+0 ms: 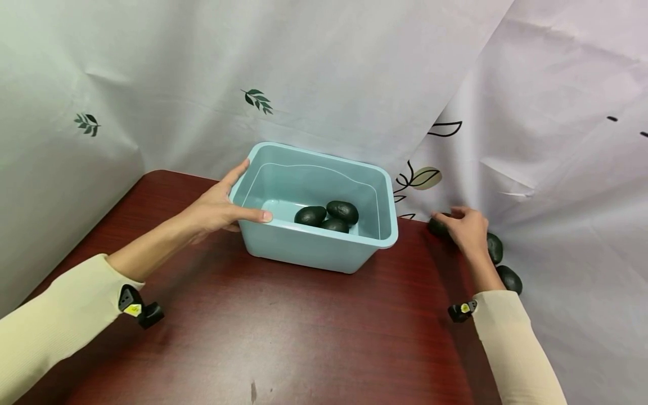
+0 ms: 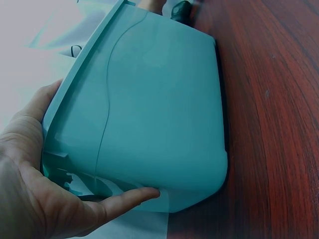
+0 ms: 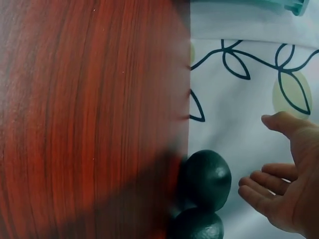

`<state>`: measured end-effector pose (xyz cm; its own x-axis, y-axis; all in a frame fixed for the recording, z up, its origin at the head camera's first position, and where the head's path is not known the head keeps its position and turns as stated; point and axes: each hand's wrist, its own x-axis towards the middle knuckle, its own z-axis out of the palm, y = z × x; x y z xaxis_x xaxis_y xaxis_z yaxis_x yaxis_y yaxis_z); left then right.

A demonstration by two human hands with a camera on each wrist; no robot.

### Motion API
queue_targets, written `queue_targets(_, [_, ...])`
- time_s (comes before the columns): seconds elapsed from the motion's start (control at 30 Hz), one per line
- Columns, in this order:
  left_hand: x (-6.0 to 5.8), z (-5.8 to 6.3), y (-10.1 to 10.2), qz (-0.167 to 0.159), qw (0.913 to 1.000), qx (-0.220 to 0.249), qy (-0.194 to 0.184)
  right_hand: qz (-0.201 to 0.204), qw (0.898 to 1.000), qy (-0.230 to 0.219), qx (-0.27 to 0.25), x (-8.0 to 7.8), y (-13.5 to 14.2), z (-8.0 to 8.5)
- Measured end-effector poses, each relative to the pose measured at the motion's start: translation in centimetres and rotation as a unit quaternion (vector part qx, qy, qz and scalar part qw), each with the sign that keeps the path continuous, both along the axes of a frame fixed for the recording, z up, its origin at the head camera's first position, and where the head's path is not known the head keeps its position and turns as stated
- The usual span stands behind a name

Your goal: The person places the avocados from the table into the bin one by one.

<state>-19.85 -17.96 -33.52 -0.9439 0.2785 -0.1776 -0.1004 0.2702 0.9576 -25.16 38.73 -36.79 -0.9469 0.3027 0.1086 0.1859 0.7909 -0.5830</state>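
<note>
A light blue plastic bin (image 1: 298, 247) stands at the back of the table with several dark green avocados (image 1: 342, 212) on its floor. My left hand (image 1: 217, 208) holds the bin's left end, its thumb along the front rim; the left wrist view shows fingers spread over the bin wall (image 2: 159, 109). My right hand (image 1: 468, 228) is at the table's right edge, above an avocado (image 1: 438, 225) that it partly covers. In the right wrist view, its thumb and fingers are apart, beside an avocado (image 3: 207, 179), with a gap between.
Two more avocados, one (image 1: 494, 248) behind the other (image 1: 508, 279), lie along the right edge by the right wrist. A white sheet with leaf prints (image 1: 324, 84) hangs behind and beside the dark red wooden table (image 1: 283, 332).
</note>
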Motion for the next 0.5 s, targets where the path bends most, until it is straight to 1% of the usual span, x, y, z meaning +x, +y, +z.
queue_targets(0.23, [0.0,0.1,0.0,0.001,1.0000,-0.008,0.000,-0.018,1.000,-0.012,-0.004,-0.2,0.6,-0.4])
queue_targets(0.5, [0.0,0.1,0.0,0.000,1.0000,-0.006,0.001,-0.026,1.000,0.004,-0.011,-0.1,0.5,-1.1])
